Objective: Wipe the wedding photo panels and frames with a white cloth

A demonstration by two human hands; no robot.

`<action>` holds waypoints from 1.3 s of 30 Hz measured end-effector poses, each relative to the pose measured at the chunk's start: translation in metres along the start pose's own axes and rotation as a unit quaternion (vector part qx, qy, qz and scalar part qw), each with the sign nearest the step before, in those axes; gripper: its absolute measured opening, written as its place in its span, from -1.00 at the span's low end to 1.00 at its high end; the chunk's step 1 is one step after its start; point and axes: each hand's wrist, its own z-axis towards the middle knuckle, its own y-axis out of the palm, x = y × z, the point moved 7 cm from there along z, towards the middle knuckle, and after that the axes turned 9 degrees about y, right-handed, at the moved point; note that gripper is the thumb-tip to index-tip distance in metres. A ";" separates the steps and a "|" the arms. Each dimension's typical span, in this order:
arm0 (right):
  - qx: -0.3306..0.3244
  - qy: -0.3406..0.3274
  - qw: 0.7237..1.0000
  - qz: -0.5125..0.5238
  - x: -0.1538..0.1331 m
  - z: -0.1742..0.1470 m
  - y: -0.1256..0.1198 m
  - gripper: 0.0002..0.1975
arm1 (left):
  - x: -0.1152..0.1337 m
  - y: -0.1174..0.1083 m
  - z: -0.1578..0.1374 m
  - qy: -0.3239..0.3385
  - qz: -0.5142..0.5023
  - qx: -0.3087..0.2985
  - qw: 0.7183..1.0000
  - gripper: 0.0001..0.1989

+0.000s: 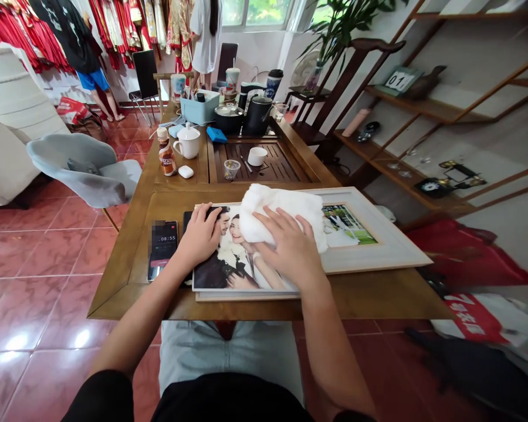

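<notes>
The right hand (290, 246) presses a folded white cloth (281, 214) flat onto the glossy photo (229, 264), its grip spread wide over the fabric so the whole pad bears down. Just left of it, the left hand (200, 234) lies open, palm down on the photo's upper corner, apparently to pin it against sliding. A phone (162, 246) rests on the tabletop (127, 258) further left; a white frame (378, 234) sits right of the cloth.

A fluffy white cloth towel (281, 217) lies on a glossy printed photograph (233, 264), upon a smooth, matt brown wooden table (132, 246).
</notes>
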 end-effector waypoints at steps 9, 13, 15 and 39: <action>-0.031 -0.058 0.998 0.025 -0.011 -0.007 -0.001 -0.46 | 0.000 -0.001 -0.001 -0.001 0.008 -0.001 1.000 -0.59; 0.005 -0.020 1.000 0.008 0.008 -0.007 -0.004 -0.49 | 0.001 -0.002 -0.001 -0.004 0.007 0.002 1.000 -0.60; 0.009 -0.022 1.000 0.007 0.011 -0.009 -0.004 -0.49 | 0.002 -0.002 -0.001 -0.004 0.007 0.002 1.000 -0.60; 0.023 -0.089 0.995 0.024 -0.007 -0.053 -0.017 -0.51 | 0.000 0.000 -0.001 -0.001 0.003 0.005 1.000 -0.59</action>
